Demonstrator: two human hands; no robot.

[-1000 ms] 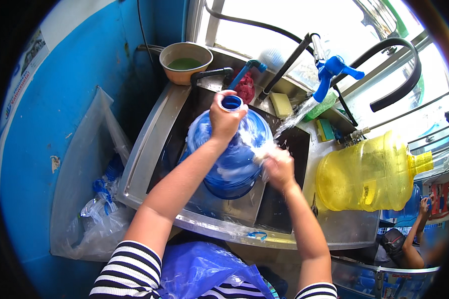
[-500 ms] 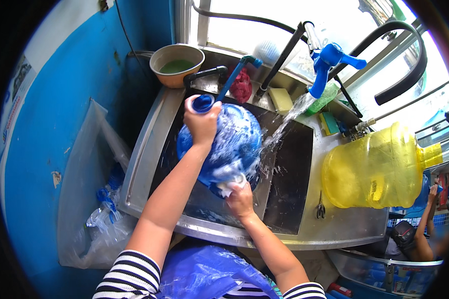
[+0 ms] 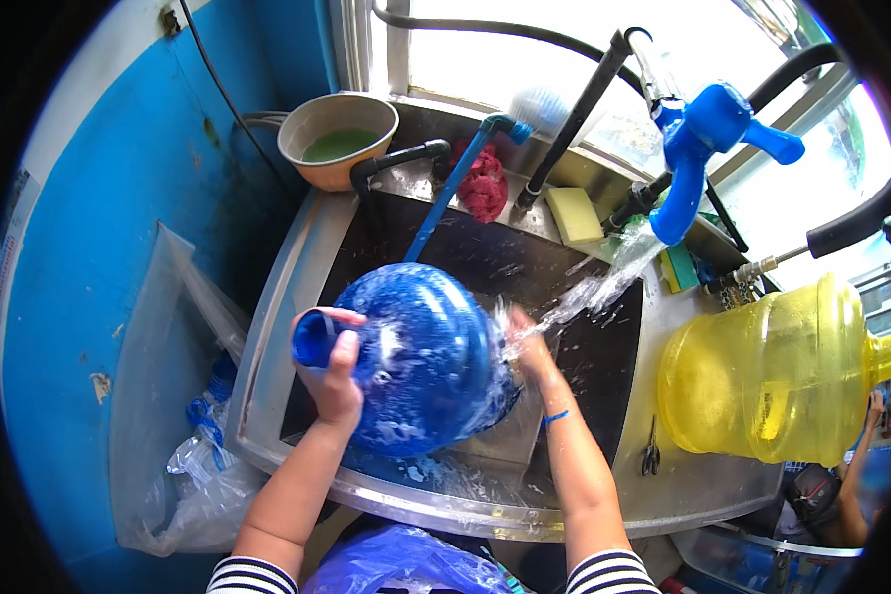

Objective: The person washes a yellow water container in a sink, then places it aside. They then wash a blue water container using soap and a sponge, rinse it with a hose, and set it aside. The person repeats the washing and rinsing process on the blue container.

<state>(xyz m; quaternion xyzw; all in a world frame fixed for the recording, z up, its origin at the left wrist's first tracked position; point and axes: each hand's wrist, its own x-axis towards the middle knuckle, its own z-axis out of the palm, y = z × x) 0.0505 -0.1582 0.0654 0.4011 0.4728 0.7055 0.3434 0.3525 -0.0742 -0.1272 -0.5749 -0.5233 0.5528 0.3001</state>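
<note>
A large blue water jug point(image 3: 421, 351) lies tilted over the sink point(image 3: 604, 366), streaked with white suds. My left hand point(image 3: 335, 386) is wrapped around its neck, the open mouth facing left. At the jug's base end, my right hand point(image 3: 531, 351) is in the splash of running water. Its fingers are blurred and partly hidden, so whether they hold anything is not visible. A blue tap point(image 3: 703, 148) pours a stream of water point(image 3: 609, 287) down onto the base and my right hand.
A yellow jug point(image 3: 762, 381) lies on the right counter beside scissors point(image 3: 651, 450). Behind the sink are a bowl of green liquid point(image 3: 332, 168), a blue pipe point(image 3: 455, 188), red mesh point(image 3: 483, 186) and sponges point(image 3: 574, 216). Clear plastic point(image 3: 153, 396) hangs left; another person's arm point(image 3: 854, 485) shows far right.
The blue jug has turned, its neck swinging down and left with my left hand. My right hand has moved from its lower side, where it held a white cloth-like wad, up into the water.
</note>
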